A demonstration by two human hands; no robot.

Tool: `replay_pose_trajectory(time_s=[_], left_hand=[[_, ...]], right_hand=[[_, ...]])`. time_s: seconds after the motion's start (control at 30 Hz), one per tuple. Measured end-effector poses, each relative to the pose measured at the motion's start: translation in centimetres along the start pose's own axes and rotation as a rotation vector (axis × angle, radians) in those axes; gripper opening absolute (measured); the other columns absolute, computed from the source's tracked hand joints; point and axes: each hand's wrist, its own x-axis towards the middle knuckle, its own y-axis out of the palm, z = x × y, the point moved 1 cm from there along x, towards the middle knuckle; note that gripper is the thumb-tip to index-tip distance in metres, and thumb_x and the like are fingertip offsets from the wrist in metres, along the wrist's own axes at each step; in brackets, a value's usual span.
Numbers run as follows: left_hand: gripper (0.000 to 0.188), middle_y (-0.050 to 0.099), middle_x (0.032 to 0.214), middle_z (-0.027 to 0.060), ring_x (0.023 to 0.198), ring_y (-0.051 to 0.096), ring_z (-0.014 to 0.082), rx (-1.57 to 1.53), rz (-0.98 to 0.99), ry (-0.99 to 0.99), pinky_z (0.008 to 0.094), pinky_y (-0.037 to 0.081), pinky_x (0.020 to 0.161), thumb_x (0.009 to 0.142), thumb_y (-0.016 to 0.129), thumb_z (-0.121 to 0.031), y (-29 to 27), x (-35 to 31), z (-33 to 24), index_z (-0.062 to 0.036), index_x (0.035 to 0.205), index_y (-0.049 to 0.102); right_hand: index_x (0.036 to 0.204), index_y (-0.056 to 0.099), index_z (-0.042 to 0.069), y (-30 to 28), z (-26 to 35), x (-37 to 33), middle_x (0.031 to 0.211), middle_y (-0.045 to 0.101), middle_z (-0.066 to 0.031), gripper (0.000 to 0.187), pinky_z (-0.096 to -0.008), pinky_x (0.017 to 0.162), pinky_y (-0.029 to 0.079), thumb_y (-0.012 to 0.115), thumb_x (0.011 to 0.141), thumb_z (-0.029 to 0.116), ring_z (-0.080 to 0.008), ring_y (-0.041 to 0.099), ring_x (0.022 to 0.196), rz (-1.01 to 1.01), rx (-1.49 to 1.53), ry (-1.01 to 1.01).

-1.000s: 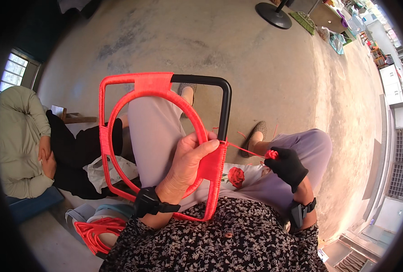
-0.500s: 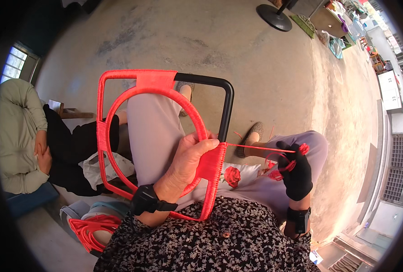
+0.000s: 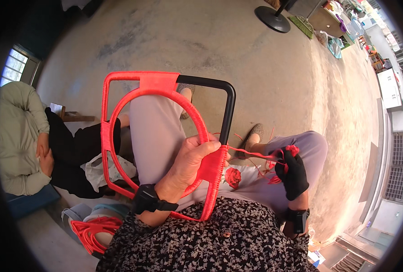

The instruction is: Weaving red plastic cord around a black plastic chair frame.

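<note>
A square frame with rounded corners (image 3: 158,83) stands tilted over my lap, an inner ring (image 3: 195,114) joined to it by wide bands. Red cord is wound closely over most of it; bare black tube (image 3: 228,113) shows at the upper right corner. My left hand (image 3: 181,167) is closed around the right side, thumb pressed where the winding ends. From that spot a slack, wavy red strand (image 3: 247,152) runs to my right hand (image 3: 296,177), which wears a black glove and pinches the cord. A small red bundle of cord (image 3: 293,149) shows at its fingertips.
Rose-printed white cloth (image 3: 233,177) lies between my thighs. To the left sits another person (image 3: 20,131), hands folded, near a white plastic bag (image 3: 94,174). Red looped pieces (image 3: 92,230) rest at lower left. A round black stand base (image 3: 272,19) and green broom (image 3: 302,27) are far right.
The strand was stretched straight and now hangs loose and wavy. My right hand has moved slightly left and down. The frame has shifted a little to the right in my left hand.
</note>
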Motion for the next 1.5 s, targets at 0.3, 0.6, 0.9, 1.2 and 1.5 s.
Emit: replay_pose_trajectory(time_s=[0.3, 0.6, 0.9, 1.2, 1.5], left_hand=[[0.021, 0.065, 0.084, 0.012, 0.066, 0.066, 0.02, 0.064, -0.053, 0.032, 0.0306, 0.056, 0.06, 0.086, 0.06, -0.011, 0.3, 0.9, 0.5, -0.0017, 0.104, 0.053], [0.052, 0.058, 0.091, 0.0057, 0.079, 0.062, 0.0129, 0.199, -0.099, 0.233, 0.0269, 0.053, 0.071, 0.085, 0.062, -0.002, 0.6, 1.0, 0.8, -0.0016, 0.131, 0.039], [0.026, 0.063, 0.092, 0.0021, 0.083, 0.061, 0.0089, 0.103, -0.048, 0.185, 0.0244, 0.051, 0.075, 0.086, 0.06, 0.0, 0.6, 0.9, 0.7, -0.0033, 0.112, 0.058], [0.03, 0.065, 0.096, 0.0034, 0.082, 0.062, 0.0081, 0.068, 0.03, 0.13, 0.0224, 0.051, 0.073, 0.088, 0.057, -0.005, 0.5, 1.0, 0.8, -0.002, 0.118, 0.057], [0.047, 0.067, 0.096, 0.0086, 0.075, 0.065, 0.0132, 0.021, 0.041, 0.085, 0.026, 0.054, 0.069, 0.087, 0.057, -0.006, 0.2, 0.8, 0.7, 0.0, 0.132, 0.046]], right_hand=[[0.122, 0.054, 0.011, -1.7, 3.0, 4.7, 0.099, 0.066, -0.0134, 0.04, -0.038, 0.071, 0.053, 0.062, 0.083, 0.008, -0.0296, 0.067, 0.084, -0.176, -0.734, -0.283], [0.104, 0.059, 0.008, 6.8, 13.7, 8.1, 0.111, 0.06, -0.0115, 0.03, -0.0393, 0.084, 0.048, 0.057, 0.074, 0.008, -0.0283, 0.06, 0.097, -0.283, -0.889, -1.073], [0.096, 0.064, 0.007, 8.2, 15.4, 5.5, 0.103, 0.064, -0.0079, 0.027, -0.044, 0.098, 0.042, 0.067, 0.07, 0.014, -0.0268, 0.059, 0.105, -0.159, -0.67, -1.059], [0.098, 0.066, 0.0, 8.3, 7.0, 4.6, 0.099, 0.069, -0.0061, 0.018, -0.0269, 0.081, 0.049, 0.068, 0.086, 0.013, -0.0112, 0.062, 0.092, 0.256, 0.374, -0.103], [0.109, 0.064, 0.0, 5.4, 7.9, 5.5, 0.117, 0.063, -0.009, 0.026, -0.0295, 0.092, 0.044, 0.055, 0.094, 0.019, -0.0159, 0.059, 0.104, 0.188, 0.531, -0.105]])
